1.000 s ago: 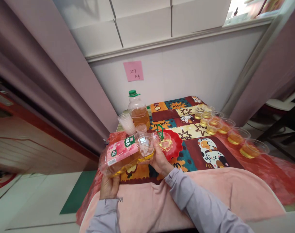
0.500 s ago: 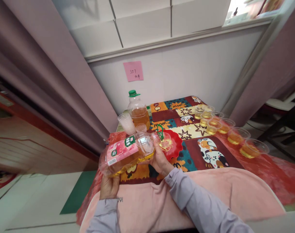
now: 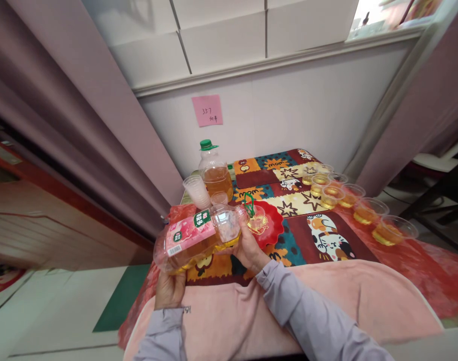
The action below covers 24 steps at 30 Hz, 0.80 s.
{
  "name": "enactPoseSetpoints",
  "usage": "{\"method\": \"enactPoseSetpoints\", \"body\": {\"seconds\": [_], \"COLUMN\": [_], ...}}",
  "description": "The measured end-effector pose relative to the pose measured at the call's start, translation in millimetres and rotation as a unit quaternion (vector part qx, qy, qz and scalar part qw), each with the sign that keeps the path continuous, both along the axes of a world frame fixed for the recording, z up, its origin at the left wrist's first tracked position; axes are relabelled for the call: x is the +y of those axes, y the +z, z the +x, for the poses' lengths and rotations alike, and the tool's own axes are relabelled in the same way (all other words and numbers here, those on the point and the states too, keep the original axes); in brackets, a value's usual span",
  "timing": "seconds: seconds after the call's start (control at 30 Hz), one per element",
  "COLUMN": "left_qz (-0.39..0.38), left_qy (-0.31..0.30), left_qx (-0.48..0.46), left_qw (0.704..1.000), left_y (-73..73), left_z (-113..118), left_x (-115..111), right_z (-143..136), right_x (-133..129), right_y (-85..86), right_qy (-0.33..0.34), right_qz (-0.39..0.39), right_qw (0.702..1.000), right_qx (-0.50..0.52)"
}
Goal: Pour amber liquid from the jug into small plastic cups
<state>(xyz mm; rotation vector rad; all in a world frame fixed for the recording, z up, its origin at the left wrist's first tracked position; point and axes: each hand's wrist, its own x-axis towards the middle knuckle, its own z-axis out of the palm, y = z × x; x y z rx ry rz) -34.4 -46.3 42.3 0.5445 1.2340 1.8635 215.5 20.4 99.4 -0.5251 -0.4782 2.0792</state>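
A large clear plastic juice bottle (image 3: 189, 235) with a pink and green label lies tilted almost on its side in both my hands, its neck pointing right. Amber juice shows along its lower side. My left hand (image 3: 170, 288) holds it from below near the base, fingers partly hidden under it. My right hand (image 3: 247, 245) is closed around the neck end. Just beyond that hand is a scalloped red plate (image 3: 276, 225) with a gold design. A green plastic strip (image 3: 249, 203) stands out near the bottle's mouth. Whether juice is flowing I cannot tell.
A second juice bottle (image 3: 215, 175) with a green cap stands at the back left, beside a leaning stack of clear cups (image 3: 196, 190). Several clear cups of yellow juice (image 3: 367, 210) line the table's right side. Pink cloth (image 3: 334, 291) covers the front edge.
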Motion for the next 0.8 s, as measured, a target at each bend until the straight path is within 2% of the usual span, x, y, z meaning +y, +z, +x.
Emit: {"method": "enactPoseSetpoints", "body": {"seconds": [0.27, 0.57, 0.8], "left_qz": [-0.007, 0.004, 0.002], "left_qy": [0.006, -0.003, -0.011], "left_qx": [-0.024, -0.013, -0.006], "left_qw": [1.000, 1.000, 1.000], "left_y": [3.9, -2.2, -0.3], "left_z": [1.6, -1.6, -0.4], "left_x": [-0.4, -0.1, -1.3], "right_z": [0.9, 1.2, 1.1], "right_x": [-1.4, -1.2, -1.4], "right_y": [1.4, 2.3, 1.5], "right_qy": [0.000, -0.002, -0.006], "right_qz": [0.001, -0.004, -0.004], "right_qw": [1.000, 1.000, 1.000], "right_qx": [0.000, -0.002, 0.001]}}
